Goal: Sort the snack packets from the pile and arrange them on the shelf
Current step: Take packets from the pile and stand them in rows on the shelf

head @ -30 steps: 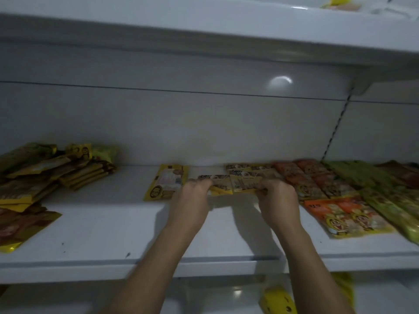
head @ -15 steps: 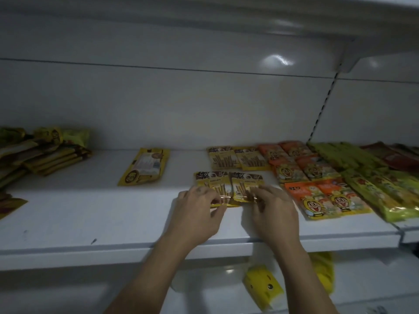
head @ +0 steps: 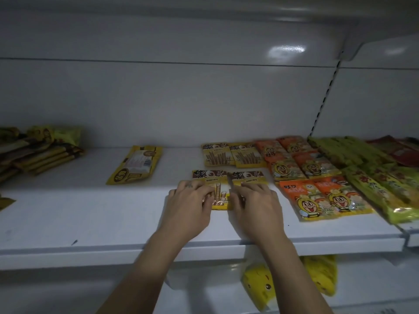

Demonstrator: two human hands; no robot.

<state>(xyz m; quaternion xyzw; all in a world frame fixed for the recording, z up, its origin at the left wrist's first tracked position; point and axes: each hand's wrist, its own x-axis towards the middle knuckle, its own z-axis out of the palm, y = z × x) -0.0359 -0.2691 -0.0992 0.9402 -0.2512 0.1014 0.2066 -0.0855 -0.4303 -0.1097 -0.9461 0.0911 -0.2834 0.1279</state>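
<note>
On the white shelf (head: 90, 214), two yellow-brown stick-snack packets lie side by side in a front row, the left packet (head: 209, 176) and the right packet (head: 248, 176). My left hand (head: 190, 200) lies flat on the left one and my right hand (head: 254, 205) on the right one, fingers pressing down on their lower halves. Two matching packets (head: 233, 155) lie just behind them. The unsorted pile (head: 38, 150) of yellow and brown packets sits at the far left.
A lone yellow packet (head: 136, 164) lies left of the stick snacks. Orange packets (head: 317, 196) and green packets (head: 367, 168) fill the shelf's right side. Yellow bags (head: 260, 286) sit on the lower shelf under my arms.
One second ago both hands held the two packets near the shelf's back. They have come forward and laid them in a front row; since half a second ago the hands have barely moved.
</note>
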